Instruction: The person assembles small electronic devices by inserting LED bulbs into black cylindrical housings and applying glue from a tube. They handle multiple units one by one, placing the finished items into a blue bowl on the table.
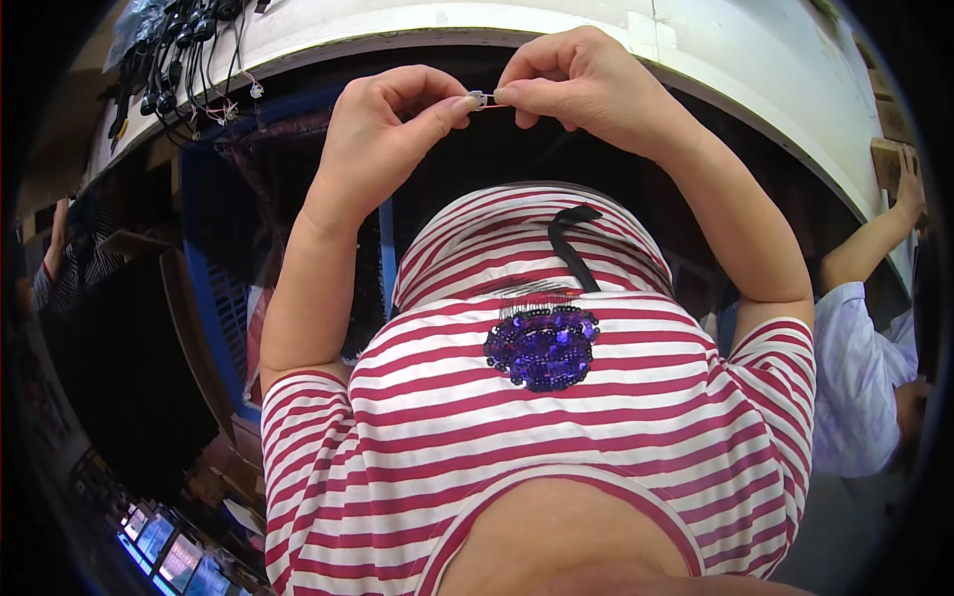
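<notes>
Clearly, both elbows bend outward, forearms rising toward twelve o'clock, where a small white connector sits between the fingertips. The left hand, at eleven, pinches it; the right hand, at one, pinches its thin wires. Black cables lie on the table toward ten o'clock.

- Readable texts, labels, numbers, signs: none.
- Small white piece, held at top centre — too small to tell whether it is marked.
- Bright panes, lower left — small and blurred near the rim; any lettering indistinct.
</notes>
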Motion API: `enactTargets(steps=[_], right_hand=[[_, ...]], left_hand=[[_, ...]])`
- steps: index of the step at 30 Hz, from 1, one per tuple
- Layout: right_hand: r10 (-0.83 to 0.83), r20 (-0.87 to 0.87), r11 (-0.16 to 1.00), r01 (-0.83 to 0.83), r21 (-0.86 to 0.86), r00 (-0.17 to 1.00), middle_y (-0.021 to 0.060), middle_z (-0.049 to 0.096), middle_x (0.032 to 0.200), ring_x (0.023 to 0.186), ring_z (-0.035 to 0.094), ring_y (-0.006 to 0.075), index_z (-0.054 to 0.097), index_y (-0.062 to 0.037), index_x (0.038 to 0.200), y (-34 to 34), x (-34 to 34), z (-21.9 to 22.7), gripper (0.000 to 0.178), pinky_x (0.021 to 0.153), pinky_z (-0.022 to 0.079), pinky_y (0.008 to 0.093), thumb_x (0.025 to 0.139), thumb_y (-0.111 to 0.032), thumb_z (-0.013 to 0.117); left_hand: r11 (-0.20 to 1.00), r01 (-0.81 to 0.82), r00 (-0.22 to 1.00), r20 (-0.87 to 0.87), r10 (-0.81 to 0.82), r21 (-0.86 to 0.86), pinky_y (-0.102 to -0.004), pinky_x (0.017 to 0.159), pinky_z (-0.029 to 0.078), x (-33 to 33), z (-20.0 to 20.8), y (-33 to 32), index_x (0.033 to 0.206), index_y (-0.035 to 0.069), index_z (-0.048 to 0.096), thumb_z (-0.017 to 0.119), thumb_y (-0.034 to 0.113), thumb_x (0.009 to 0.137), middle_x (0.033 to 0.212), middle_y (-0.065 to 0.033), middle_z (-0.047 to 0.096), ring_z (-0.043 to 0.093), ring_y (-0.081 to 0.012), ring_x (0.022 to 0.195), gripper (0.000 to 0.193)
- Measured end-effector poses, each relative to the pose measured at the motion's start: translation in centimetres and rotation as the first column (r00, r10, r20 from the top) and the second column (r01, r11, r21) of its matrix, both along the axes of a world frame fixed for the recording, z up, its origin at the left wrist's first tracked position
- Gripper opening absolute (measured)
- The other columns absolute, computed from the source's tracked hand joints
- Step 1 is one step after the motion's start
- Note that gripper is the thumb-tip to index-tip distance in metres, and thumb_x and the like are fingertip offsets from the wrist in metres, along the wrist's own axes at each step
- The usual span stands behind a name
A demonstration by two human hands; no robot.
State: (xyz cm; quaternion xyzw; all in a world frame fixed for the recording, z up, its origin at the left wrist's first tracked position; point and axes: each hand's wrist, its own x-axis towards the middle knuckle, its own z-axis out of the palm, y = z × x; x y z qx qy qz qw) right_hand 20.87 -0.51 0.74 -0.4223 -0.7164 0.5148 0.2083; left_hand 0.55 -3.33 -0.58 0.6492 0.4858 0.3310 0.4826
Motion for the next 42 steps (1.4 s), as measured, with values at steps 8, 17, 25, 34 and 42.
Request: enactTargets(steps=[8, 17, 25, 34, 42], right_hand=[[0.023, -0.134, 0.980, -0.049, -0.195, 0.991, 0.0015, 0.060, 0.064, 0.054, 0.049, 0.0047, 0.066, -0.0050, 0.082, 0.5, 0.2, 0.2, 0.020, 0.048, 0.038, 0.0164, 0.080, -0.024, 0.061], [-0.115, -0.283, 0.897, 0.222, 0.381, 0.952, 0.0066, 0.062, 0.073, 0.064, 0.058, 0.0125, 0.063, -0.0011, 0.087, -1.4, -0.5, -1.5, 0.010, 0.059, 0.047, 0.0221, 0.079, -0.008, 0.060], [-0.046, -0.282, 0.815, 0.199, 0.544, 0.958, 0.0071, 0.063, 0.077, 0.071, 0.060, 0.0136, 0.063, -0.0023, 0.087, -1.0, 0.3, -1.8, 0.009, 0.062, 0.048, 0.0231, 0.078, -0.006, 0.062], [0.047, -0.301, 0.930, 0.068, 0.361, 0.952, 0.0033, 0.061, 0.074, 0.071, 0.058, 0.0090, 0.062, -0.0017, 0.088, -0.8, 0.6, -1.2, 0.009, 0.064, 0.047, 0.0211, 0.080, -0.006, 0.062], [0.029, -0.261, 0.738, 0.156, 0.656, 0.965, 0.0048, 0.063, 0.077, 0.068, 0.061, 0.0147, 0.064, -0.0055, 0.086, -0.5, 0.4, -2.5, 0.013, 0.060, 0.049, 0.0233, 0.073, -0.005, 0.067]], left_hand=[[0.933, 0.108, 0.892, 0.448, 0.062, -0.345, -0.0191, 0.066, 0.042, -0.3, -1.1, -0.1, 0.092, 0.002, 0.060, 0.060, 0.011, 0.082, 0.079, -0.0021, 0.059, 0.055, -0.0067, 0.071, 0.013], [0.914, -0.020, 0.647, 0.692, 0.321, -0.405, -0.0208, 0.064, 0.042, 2.3, -2.1, -1.1, 0.094, 0.004, 0.060, 0.058, 0.011, 0.085, 0.079, -0.0021, 0.059, 0.054, -0.0075, 0.070, 0.011], [0.951, -0.016, 0.808, 0.556, 0.193, -0.307, -0.0203, 0.069, 0.042, 1.6, -1.4, -0.8, 0.093, 0.003, 0.062, 0.058, 0.016, 0.085, 0.086, -0.0039, 0.062, 0.055, -0.0075, 0.076, 0.016], [0.960, 0.168, 0.952, 0.291, -0.098, -0.225, -0.0186, 0.070, 0.041, 0.2, 1.1, 0.7, 0.089, 0.001, 0.063, 0.064, 0.015, 0.080, 0.078, -0.0012, 0.060, 0.054, -0.0068, 0.074, 0.017], [0.967, 0.036, 0.870, 0.484, 0.094, -0.251, -0.0188, 0.062, 0.040, 0.7, -1.1, 0.8, 0.086, 0.002, 0.063, 0.065, 0.016, 0.079, 0.074, -0.0007, 0.059, 0.050, -0.0055, 0.066, 0.015]])
